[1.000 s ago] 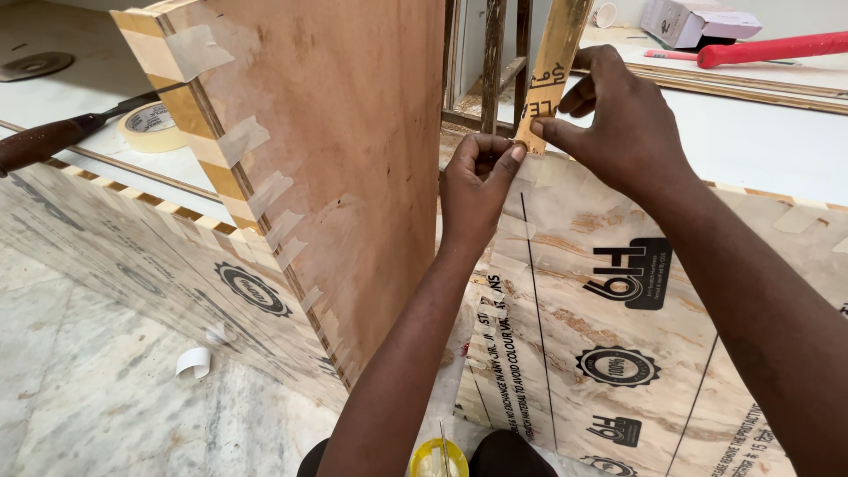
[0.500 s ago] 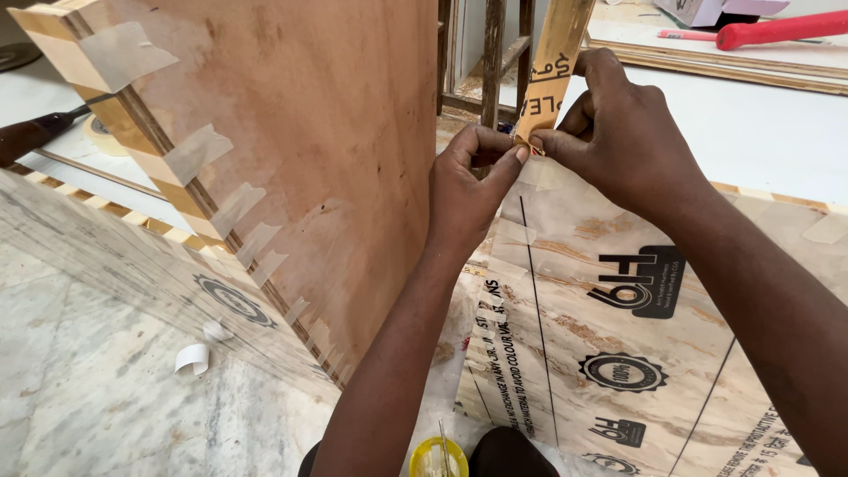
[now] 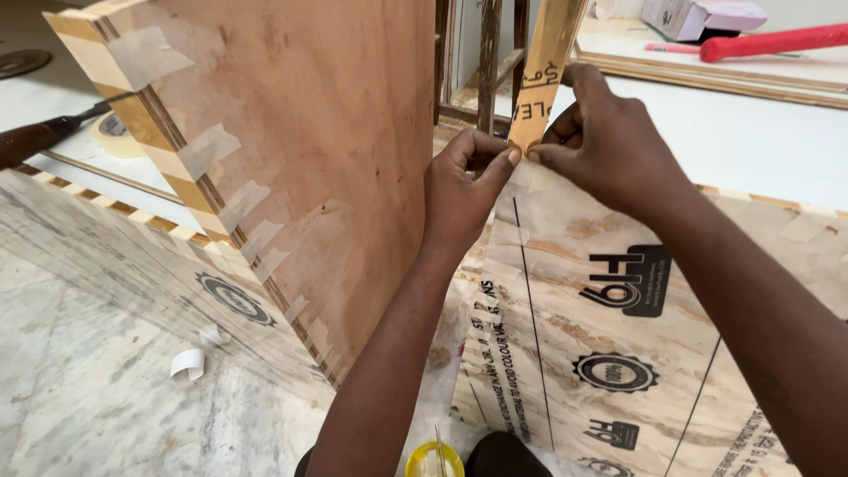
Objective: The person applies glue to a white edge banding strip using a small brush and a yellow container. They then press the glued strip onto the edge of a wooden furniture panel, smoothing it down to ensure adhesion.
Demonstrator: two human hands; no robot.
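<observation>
Pinching one wooden strip (image 3: 541, 75): two hands, left hand (image 3: 459, 190) and right hand (image 3: 609, 146).

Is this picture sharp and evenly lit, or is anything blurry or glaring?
Head view: soft, even light, no harsh shadows; left hand, right hand and wooden strip look sharp; white surface is bright, nearly washed out; edges bend slightly.

Reddish-brown plywood panel (image 3: 336, 159), edge striped tan/dark w/ whitish tape bits. Pale tan wood strip (image 3: 546, 71), black handwritten marks. Flat plywood sheet (image 3: 636, 336) light brown, black round stamps + thin black lines. Red tool (image 3: 768, 41). Yellow lid (image 3: 435, 461). Grey-white marble floor (image 3: 97, 415).
</observation>
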